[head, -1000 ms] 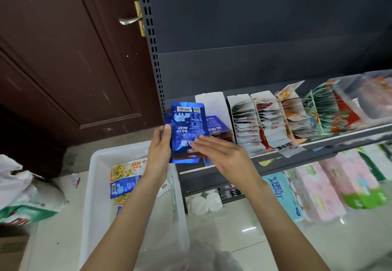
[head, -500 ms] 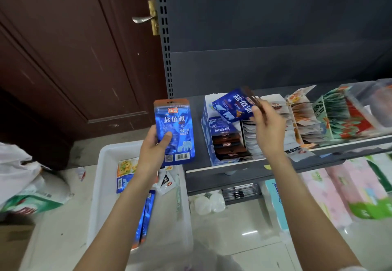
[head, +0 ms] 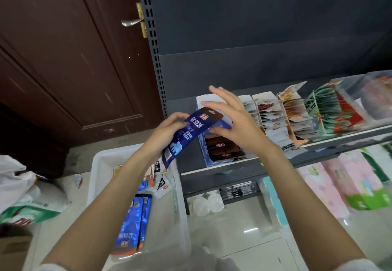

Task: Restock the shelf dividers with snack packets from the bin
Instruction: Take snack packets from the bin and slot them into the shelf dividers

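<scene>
My left hand [head: 167,131] grips a blue snack packet [head: 192,131] by its left edge and holds it tilted above the bin's far rim. My right hand [head: 235,122] is spread with straight fingers, its thumb touching the packet's right edge. Just behind stands the blue display box [head: 204,156] at the shelf's left end, with several brown-topped packets in it. The white bin [head: 99,169] sits on the floor below my left arm and holds more blue packets [head: 133,224] and small sachets.
The shelf [head: 318,143] runs right with dividers full of upright packets [head: 273,122]. Tissue packs [head: 350,179] fill the lower shelf. A brown door [head: 63,58] stands left. White bags [head: 25,196] lie on the floor at left.
My right hand dropped its earlier packet into the display box and came back to the one in my left hand. My left hand moved that packet up and right, tilting it.
</scene>
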Demonstrator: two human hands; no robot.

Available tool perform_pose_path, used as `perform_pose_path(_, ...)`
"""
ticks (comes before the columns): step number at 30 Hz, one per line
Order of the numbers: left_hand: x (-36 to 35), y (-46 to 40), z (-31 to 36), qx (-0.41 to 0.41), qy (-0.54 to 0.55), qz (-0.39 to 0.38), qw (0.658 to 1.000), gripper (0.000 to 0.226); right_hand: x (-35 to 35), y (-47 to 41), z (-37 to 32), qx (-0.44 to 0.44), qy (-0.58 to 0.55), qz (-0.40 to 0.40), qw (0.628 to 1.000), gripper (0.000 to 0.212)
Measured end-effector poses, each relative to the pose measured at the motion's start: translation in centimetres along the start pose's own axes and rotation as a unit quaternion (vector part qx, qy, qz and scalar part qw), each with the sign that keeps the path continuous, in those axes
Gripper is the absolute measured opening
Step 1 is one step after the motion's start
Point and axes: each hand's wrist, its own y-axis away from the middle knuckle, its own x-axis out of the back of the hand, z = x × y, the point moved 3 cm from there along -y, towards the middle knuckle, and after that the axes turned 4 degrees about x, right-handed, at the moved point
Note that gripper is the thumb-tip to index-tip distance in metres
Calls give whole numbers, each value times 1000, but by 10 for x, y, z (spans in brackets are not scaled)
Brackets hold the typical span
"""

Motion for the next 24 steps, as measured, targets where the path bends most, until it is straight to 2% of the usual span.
perform_pose_path(2, -10, -13, 13, -21, -57, -58, 996, 17, 11, -1, 6, 11, -41, 37, 998, 27)
perform_pose_path(3, -14, -20, 17, -35, -94, -68, 993, 16, 17, 1, 12, -14, -59, 66, 996, 19)
perform_pose_path(6, -18, -40, 32, -91, -134, -19, 987, 18, 35, 8, 28, -100, -16, 151, 983, 4)
perform_pose_path(9, -15, -54, 40, -113, -114, 22, 987, 22, 45, 12, 34, -106, 86, 167, 976, 10)
perform_pose_path(11, -18, -59, 40, -125, -134, -7, 983, 17, 47, 12, 35, -98, 140, 166, 971, 7)
perform_pose_path(13, -22, -65, 34, -150, -180, -10, 972, 16, 46, 9, 36, -79, 194, 169, 963, 14)
perform_pose_path(16, -28, -72, 28, -197, -275, 80, 938, 27, 38, 4, 35, -37, 237, 153, 959, 24)
perform_pose_path(18, -32, -71, 26, -215, -316, 123, 916, 28, 23, 1, 35, -12, 265, 118, 957, 20)
perform_pose_path(20, -34, -73, 17, -229, -383, 132, 885, 21, 4, 0, 40, -7, 291, 69, 954, 10)
perform_pose_path(24, -38, -70, -5, -246, -553, 119, 787, 18, -25, 2, 53, -38, 305, -38, 951, 23)
